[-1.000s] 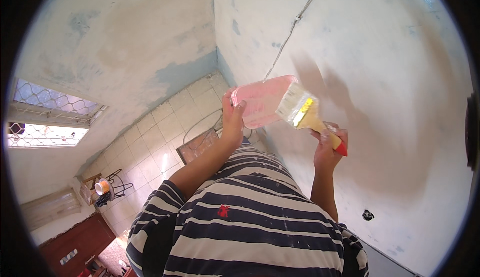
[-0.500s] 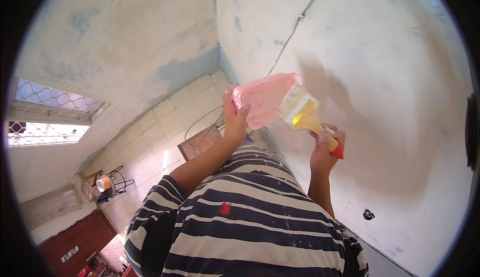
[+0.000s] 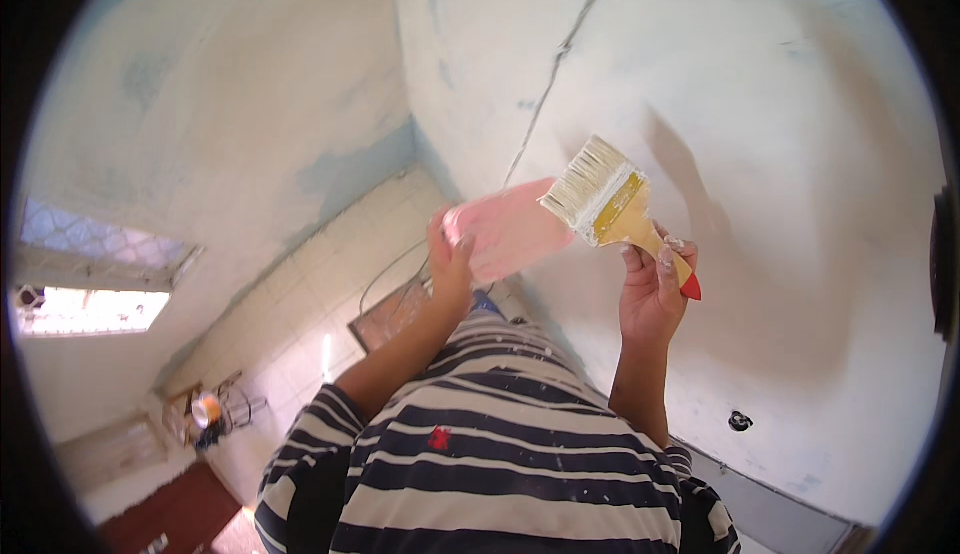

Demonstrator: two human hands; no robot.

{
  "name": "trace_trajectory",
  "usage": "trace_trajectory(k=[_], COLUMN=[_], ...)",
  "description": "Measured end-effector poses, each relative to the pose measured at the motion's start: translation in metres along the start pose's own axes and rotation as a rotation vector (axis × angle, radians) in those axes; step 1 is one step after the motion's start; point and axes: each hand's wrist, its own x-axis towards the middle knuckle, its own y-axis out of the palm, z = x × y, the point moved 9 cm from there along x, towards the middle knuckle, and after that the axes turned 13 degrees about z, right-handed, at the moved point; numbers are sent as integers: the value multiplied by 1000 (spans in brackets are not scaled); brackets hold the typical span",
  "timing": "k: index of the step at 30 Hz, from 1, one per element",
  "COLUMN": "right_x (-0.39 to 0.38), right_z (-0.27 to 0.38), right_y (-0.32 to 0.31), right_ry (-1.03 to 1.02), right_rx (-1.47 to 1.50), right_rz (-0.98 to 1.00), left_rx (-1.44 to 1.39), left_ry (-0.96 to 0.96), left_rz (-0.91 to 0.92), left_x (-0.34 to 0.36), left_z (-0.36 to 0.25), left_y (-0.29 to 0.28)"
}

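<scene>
My left hand grips one end of a pink plastic tub, thumb over its near side. The tub is smeared with whitish paint and tilted toward me. In my right hand is a wide paintbrush, held by its pale wooden handle with a red tip. Its bristles are coated white and point up and left, beside the tub's right end. White specks cover the fingers of my right hand. Behind both stands the patchy white wall, carrying the shadows of brush and arm.
A cable runs down the right wall, and a dark hole sits low in it. Left are a barred window and a stool near an orange-and-white container. A brown board lies on the tiled floor.
The brush has risen and turned more upright, its bristles now higher against the wall. The tub and my left hand have shifted down and left in the picture. Both hands keep their hold.
</scene>
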Motion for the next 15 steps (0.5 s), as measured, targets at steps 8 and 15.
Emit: trace_trajectory(k=[8, 15], right_x=[78, 128], right_z=[139, 292], right_y=[64, 144], right_ry=[-407, -877], right_rx=[-223, -503], right_rz=[233, 24], left_rx=[-278, -263], left_ry=[-167, -155], left_rz=[12, 186], left_x=[4, 31], left_z=[36, 61], left_y=[8, 30])
